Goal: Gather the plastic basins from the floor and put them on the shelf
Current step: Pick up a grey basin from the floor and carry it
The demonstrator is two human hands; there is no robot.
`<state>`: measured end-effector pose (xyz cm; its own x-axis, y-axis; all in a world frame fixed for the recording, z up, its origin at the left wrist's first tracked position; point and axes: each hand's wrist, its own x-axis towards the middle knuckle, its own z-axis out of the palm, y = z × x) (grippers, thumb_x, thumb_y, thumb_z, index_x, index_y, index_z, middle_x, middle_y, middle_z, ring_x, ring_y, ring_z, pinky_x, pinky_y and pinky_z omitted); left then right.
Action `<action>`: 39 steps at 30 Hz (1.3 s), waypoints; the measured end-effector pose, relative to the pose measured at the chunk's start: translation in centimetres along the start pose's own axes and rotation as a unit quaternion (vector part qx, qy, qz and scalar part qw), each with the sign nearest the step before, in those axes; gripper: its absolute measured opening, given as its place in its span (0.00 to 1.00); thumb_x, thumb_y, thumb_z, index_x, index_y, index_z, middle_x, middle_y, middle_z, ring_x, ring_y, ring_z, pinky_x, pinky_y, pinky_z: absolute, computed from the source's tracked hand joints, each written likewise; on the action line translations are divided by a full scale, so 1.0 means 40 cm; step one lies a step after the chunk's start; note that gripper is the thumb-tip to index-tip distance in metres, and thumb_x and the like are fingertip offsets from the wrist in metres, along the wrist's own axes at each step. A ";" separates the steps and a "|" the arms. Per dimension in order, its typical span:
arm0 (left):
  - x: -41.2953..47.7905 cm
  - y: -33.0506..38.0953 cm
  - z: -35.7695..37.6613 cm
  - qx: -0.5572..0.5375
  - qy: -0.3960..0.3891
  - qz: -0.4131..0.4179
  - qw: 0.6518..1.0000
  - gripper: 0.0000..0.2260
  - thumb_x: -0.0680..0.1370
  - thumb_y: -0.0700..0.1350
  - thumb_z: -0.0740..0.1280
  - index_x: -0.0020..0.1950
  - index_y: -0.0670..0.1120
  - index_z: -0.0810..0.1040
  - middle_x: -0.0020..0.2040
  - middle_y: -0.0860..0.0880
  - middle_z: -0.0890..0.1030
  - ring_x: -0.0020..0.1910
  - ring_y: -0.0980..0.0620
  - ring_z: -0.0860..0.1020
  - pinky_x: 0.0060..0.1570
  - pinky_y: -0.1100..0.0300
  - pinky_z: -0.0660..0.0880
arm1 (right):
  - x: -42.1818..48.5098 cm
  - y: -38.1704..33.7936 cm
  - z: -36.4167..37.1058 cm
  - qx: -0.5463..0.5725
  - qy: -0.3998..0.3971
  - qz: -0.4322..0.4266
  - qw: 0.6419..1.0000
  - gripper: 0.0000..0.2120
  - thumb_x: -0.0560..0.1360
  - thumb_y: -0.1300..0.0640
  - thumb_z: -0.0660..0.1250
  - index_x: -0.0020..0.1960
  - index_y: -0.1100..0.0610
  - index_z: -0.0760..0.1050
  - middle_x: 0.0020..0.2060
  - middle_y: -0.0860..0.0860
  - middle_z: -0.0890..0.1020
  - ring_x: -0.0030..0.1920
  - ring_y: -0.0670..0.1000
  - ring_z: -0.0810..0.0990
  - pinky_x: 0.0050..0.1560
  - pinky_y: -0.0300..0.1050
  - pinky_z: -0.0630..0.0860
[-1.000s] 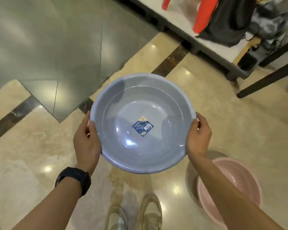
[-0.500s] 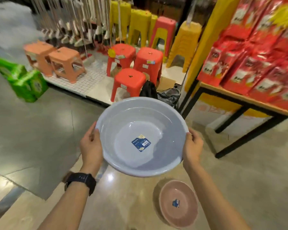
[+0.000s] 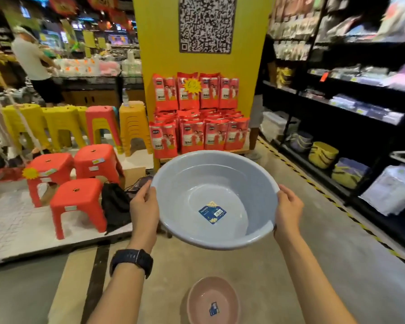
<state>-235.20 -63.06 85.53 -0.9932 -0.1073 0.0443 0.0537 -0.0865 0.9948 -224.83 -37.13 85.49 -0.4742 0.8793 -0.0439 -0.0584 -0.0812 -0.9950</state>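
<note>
I hold a grey-blue plastic basin point(image 3: 197, 181) with a blue label inside, at chest height in the middle of the view. My left hand point(image 3: 143, 206) grips its left rim and my right hand point(image 3: 288, 210) grips its right rim. A pink basin point(image 3: 201, 298) with a small label lies on the floor below, between my forearms. A black shelf unit point(image 3: 351, 113) stocked with goods runs along the right side.
Red stools point(image 3: 80, 202) and a black bag point(image 3: 115, 206) stand on a low white platform at left. Yellow stools and red packs point(image 3: 201, 136) are stacked before a yellow pillar ahead. A person stands far left. Yellow-black floor tape edges the shelf.
The view has lifted from the floor to the shop aisle and turned right. The basin stays in both hands. The pink basin now lies lower in view.
</note>
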 end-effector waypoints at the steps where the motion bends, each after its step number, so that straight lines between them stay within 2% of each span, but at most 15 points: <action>1: -0.031 0.010 0.060 0.000 -0.021 0.000 1.000 0.17 0.82 0.52 0.65 0.70 0.53 0.77 0.62 0.58 0.81 0.57 0.58 0.80 0.53 0.56 0.80 | 0.022 -0.013 -0.067 0.006 0.021 0.000 1.000 0.15 0.79 0.60 0.58 0.61 0.55 0.78 0.53 0.53 0.82 0.49 0.54 0.81 0.42 0.45 0.77; 4: -0.140 0.031 0.244 -0.010 -0.084 -0.010 0.996 0.19 0.81 0.52 0.67 0.72 0.52 0.76 0.67 0.54 0.79 0.63 0.51 0.78 0.62 0.47 0.77 | 0.072 -0.043 -0.281 0.020 0.085 -0.005 0.996 0.15 0.79 0.61 0.58 0.62 0.56 0.78 0.52 0.54 0.83 0.47 0.54 0.81 0.39 0.43 0.76; 8: -0.320 0.035 0.502 0.000 -0.197 -0.020 0.980 0.17 0.81 0.53 0.67 0.68 0.50 0.78 0.63 0.48 0.82 0.61 0.46 0.80 0.60 0.43 0.78 | 0.116 -0.086 -0.598 0.068 0.191 -0.017 0.979 0.13 0.78 0.62 0.60 0.57 0.51 0.78 0.42 0.44 0.82 0.37 0.43 0.80 0.27 0.33 0.73; 12: -0.523 0.035 0.745 0.008 -0.265 -0.022 0.964 0.16 0.81 0.53 0.66 0.69 0.53 0.78 0.65 0.52 0.81 0.61 0.48 0.80 0.60 0.44 0.78 | 0.152 -0.125 -0.901 0.095 0.268 -0.030 0.958 0.12 0.78 0.62 0.60 0.56 0.51 0.78 0.44 0.45 0.81 0.39 0.44 0.79 0.32 0.37 0.74; 15: -0.681 0.011 0.934 0.013 -0.321 -0.029 0.947 0.17 0.81 0.52 0.65 0.70 0.53 0.78 0.64 0.51 0.81 0.59 0.48 0.80 0.56 0.48 0.79 | 0.147 -0.147 -1.124 0.104 0.326 -0.055 0.938 0.12 0.76 0.64 0.60 0.52 0.58 0.81 0.43 0.50 0.83 0.39 0.49 0.79 0.36 0.40 0.75; 17: -0.816 -0.014 1.066 0.025 -0.375 -0.037 0.926 0.17 0.82 0.51 0.64 0.71 0.50 0.77 0.64 0.49 0.81 0.57 0.47 0.81 0.52 0.52 0.79 | 0.131 -0.164 -1.299 0.119 0.393 -0.074 0.909 0.11 0.77 0.65 0.61 0.51 0.57 0.81 0.46 0.53 0.82 0.40 0.48 0.78 0.36 0.36 0.75; 20: -1.003 -0.035 1.227 0.027 -0.461 -0.039 0.886 0.17 0.82 0.49 0.62 0.69 0.47 0.78 0.63 0.45 0.82 0.58 0.43 0.81 0.48 0.53 0.78 | 0.103 -0.177 -1.524 0.115 0.473 -0.092 0.869 0.13 0.77 0.65 0.61 0.58 0.60 0.80 0.52 0.54 0.83 0.47 0.51 0.81 0.46 0.40 0.79; 22: -1.118 -0.045 1.320 0.009 -0.504 -0.042 0.863 0.17 0.82 0.48 0.63 0.70 0.49 0.78 0.63 0.47 0.82 0.57 0.45 0.81 0.51 0.51 0.79 | 0.078 -0.173 -1.645 0.113 0.516 -0.100 0.843 0.16 0.77 0.65 0.60 0.62 0.61 0.79 0.53 0.55 0.83 0.50 0.53 0.81 0.50 0.46 0.79; 24: -1.230 -0.059 1.405 -0.007 -0.549 -0.047 0.835 0.16 0.83 0.47 0.63 0.70 0.49 0.78 0.63 0.52 0.81 0.53 0.53 0.82 0.49 0.56 0.79 | 0.047 -0.165 -1.744 0.111 0.560 -0.105 0.814 0.16 0.77 0.65 0.61 0.62 0.60 0.79 0.51 0.54 0.83 0.46 0.51 0.80 0.47 0.45 0.78; 27: -1.392 -0.090 1.521 -0.025 -0.600 -0.069 0.797 0.16 0.83 0.46 0.63 0.71 0.50 0.77 0.58 0.59 0.80 0.45 0.66 0.79 0.39 0.69 0.75 | 0.006 -0.147 -1.875 0.103 0.616 -0.086 0.776 0.14 0.77 0.64 0.61 0.60 0.59 0.79 0.54 0.58 0.83 0.48 0.54 0.81 0.51 0.52 0.78; 30: -1.543 -0.115 1.625 -0.022 -0.659 -0.090 0.747 0.17 0.83 0.44 0.61 0.71 0.48 0.77 0.65 0.54 0.79 0.58 0.55 0.80 0.50 0.60 0.76 | -0.025 -0.132 -1.980 0.088 0.669 -0.067 0.735 0.15 0.77 0.62 0.61 0.60 0.55 0.79 0.50 0.53 0.84 0.49 0.56 0.83 0.47 0.52 0.80; 32: -1.635 -0.133 1.686 -0.017 -0.697 -0.100 0.710 0.17 0.84 0.43 0.60 0.71 0.47 0.77 0.66 0.51 0.79 0.60 0.51 0.79 0.53 0.57 0.75 | -0.040 -0.122 -2.028 0.084 0.708 -0.063 0.698 0.14 0.77 0.60 0.61 0.59 0.53 0.80 0.47 0.51 0.85 0.46 0.54 0.84 0.42 0.51 0.82; 36: -1.816 -0.153 1.780 -0.022 -0.761 -0.115 0.638 0.12 0.83 0.42 0.62 0.56 0.56 0.82 0.45 0.64 0.85 0.41 0.66 0.82 0.35 0.69 0.78 | -0.078 -0.127 -2.122 0.074 0.785 -0.049 0.614 0.14 0.77 0.60 0.62 0.60 0.53 0.80 0.48 0.49 0.84 0.42 0.49 0.81 0.37 0.41 0.76; 37: -1.863 -0.158 1.797 -0.019 -0.775 -0.119 0.620 0.12 0.83 0.42 0.62 0.56 0.55 0.83 0.45 0.63 0.85 0.43 0.65 0.83 0.36 0.66 0.80 | -0.094 -0.129 -2.147 0.069 0.797 -0.046 0.598 0.15 0.77 0.61 0.61 0.60 0.55 0.80 0.50 0.51 0.84 0.44 0.51 0.81 0.40 0.42 0.76; 39: -1.963 -0.166 1.817 -0.005 -0.804 -0.129 0.580 0.13 0.83 0.44 0.62 0.64 0.50 0.82 0.57 0.51 0.85 0.55 0.51 0.83 0.50 0.52 0.82 | -0.136 -0.126 -2.198 0.049 0.814 -0.041 0.577 0.15 0.76 0.62 0.60 0.59 0.56 0.80 0.51 0.54 0.84 0.49 0.55 0.82 0.45 0.46 0.77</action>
<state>-165.06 17.91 82.10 0.2206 0.9729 -0.0689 -0.1259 0.0985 0.9871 -144.72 -0.23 82.84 0.9833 0.1503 -0.1025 -0.1092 0.0369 -0.9933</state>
